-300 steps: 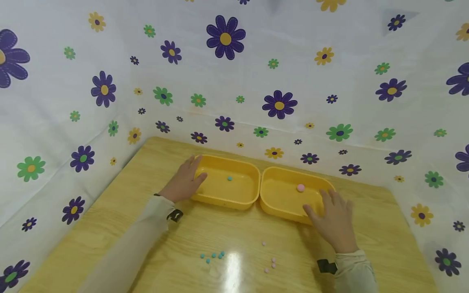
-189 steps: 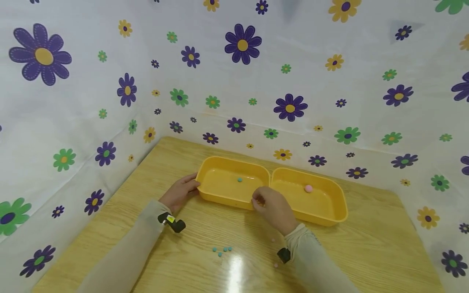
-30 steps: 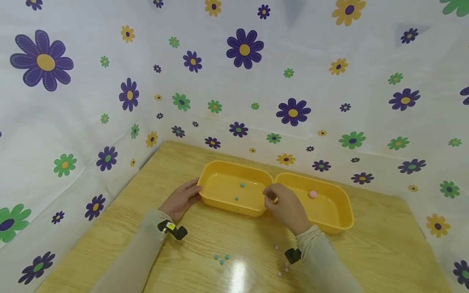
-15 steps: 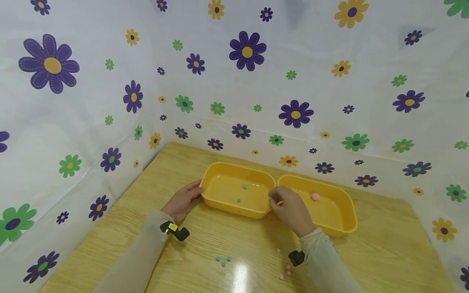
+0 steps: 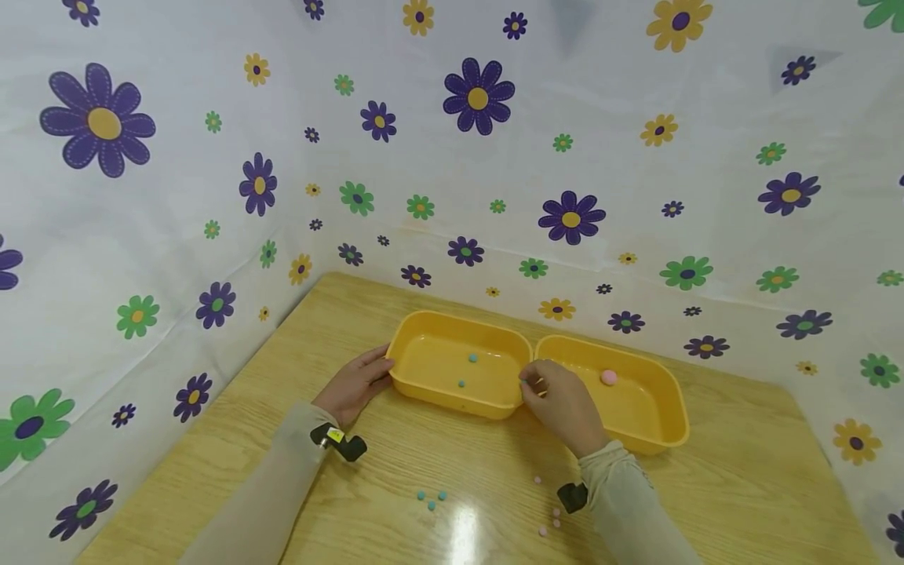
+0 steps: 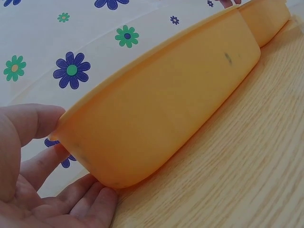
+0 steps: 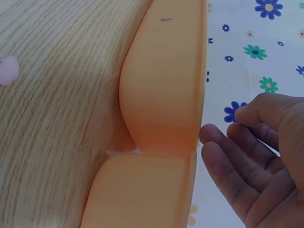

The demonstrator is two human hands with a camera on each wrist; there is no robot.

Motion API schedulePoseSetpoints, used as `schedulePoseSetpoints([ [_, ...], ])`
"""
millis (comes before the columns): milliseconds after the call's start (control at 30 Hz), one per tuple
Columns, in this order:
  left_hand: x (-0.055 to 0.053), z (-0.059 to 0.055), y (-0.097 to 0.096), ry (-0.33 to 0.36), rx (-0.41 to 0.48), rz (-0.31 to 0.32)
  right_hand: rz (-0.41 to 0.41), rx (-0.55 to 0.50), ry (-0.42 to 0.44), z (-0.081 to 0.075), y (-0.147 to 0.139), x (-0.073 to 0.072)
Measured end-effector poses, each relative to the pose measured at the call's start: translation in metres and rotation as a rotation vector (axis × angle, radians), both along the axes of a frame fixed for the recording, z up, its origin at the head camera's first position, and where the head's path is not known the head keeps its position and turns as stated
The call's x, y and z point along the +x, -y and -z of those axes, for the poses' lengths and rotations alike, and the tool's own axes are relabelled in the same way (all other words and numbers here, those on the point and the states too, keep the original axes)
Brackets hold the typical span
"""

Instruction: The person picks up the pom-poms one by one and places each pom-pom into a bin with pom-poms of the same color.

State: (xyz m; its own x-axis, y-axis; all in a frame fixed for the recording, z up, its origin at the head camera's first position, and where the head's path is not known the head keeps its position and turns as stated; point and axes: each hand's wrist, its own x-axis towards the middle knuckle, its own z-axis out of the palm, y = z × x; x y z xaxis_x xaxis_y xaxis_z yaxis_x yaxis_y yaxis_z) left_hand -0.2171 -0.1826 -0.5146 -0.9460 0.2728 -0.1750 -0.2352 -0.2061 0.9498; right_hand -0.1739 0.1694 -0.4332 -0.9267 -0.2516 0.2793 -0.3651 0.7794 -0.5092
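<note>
Two yellow trays stand side by side on the wooden table. My left hand grips the outer end of the left tray; in the left wrist view its upper digit touches the rim and lower fingers meet the base. My right hand is over the near edges where the trays meet. It pinches a small blue ball, barely showing at the fingertips and hidden in the right wrist view. Inside the left tray lie a blue ball and a smaller one. The right tray holds a pink ball.
Three small blue balls lie on the table in front of the trays. Several small pink balls are scattered near my right wrist. A flower-printed cloth rises behind and to the left of the table.
Since ten seconds ago, both open hands have closed: left on the tray's end, right on a blue ball. Another small blue ball has entered the left tray. The last second shows almost no movement.
</note>
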Motion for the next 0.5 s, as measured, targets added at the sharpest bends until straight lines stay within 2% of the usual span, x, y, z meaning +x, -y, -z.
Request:
schedulePoseSetpoints([
  [500,-0.0015,0.0028,0.0003,0.014,0.020,-0.008,-0.003,0.029,0.011,-0.0008,-0.0004,-0.0018],
])
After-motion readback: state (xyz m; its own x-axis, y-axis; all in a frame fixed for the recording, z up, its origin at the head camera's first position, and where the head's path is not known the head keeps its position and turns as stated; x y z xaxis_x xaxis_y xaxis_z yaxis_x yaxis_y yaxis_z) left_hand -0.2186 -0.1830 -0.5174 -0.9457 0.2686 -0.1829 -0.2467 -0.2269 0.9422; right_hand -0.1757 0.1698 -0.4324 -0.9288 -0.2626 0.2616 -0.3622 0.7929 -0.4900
